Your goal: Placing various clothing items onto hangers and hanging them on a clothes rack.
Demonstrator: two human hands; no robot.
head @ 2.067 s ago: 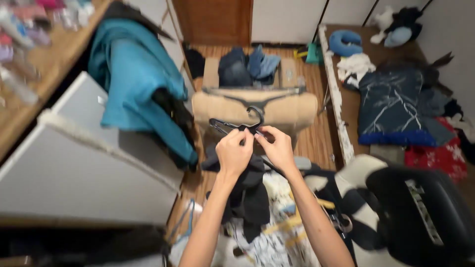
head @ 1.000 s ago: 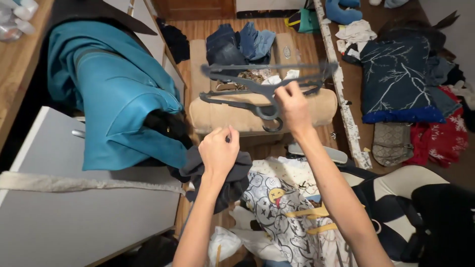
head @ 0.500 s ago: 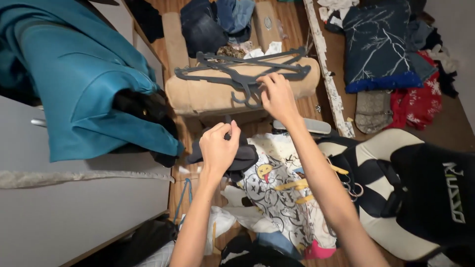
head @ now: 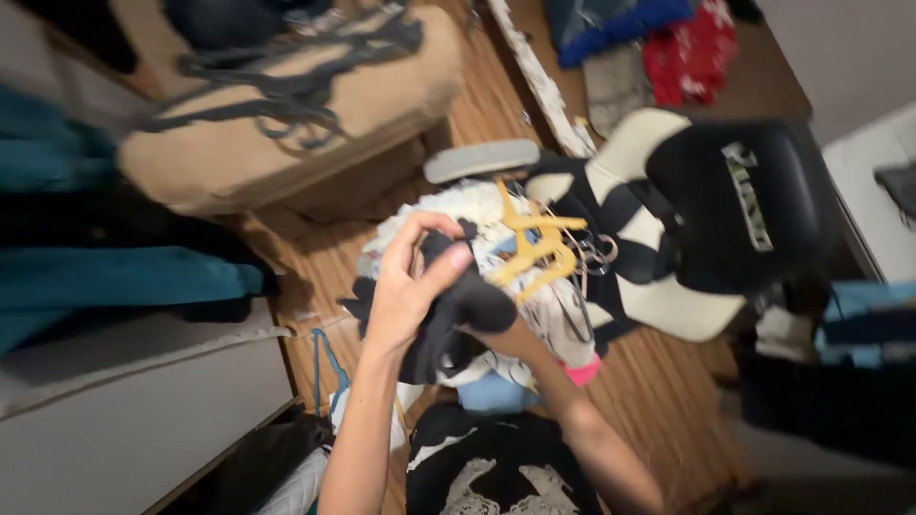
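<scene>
the left hand [head: 405,291] has its fingers [head: 448,259] curled shut around a bunched dark garment [head: 456,315], soft, matte and crumpled into a lump with no clear shape. its long axis runs roughly from upper left to lower right, one loose end drooping down toward the floor. the right hand is mostly hidden beneath that cloth; only its forearm [head: 582,434] shows, so whether its fingers grip anything cannot be told.

taking the dark garment as the landmark: just behind it lies a heap of pale printed clothes [head: 534,305], with yellow plastic hangers [head: 534,246] resting on top, thin and angular. to the right of it stands a chair [head: 687,215], black and cream, padded and smooth. beyond it, up and to the left, sits a tan padded ottoman [head: 286,143], rounded at the edges, carrying flat dark grey hangers [head: 286,81]. to the left of it hangs a teal jacket [head: 124,277] over a grey cabinet [head: 143,420]. under everything runs a wooden plank floor [head: 658,401]. below it lies a black garment with a white print [head: 496,467].
</scene>
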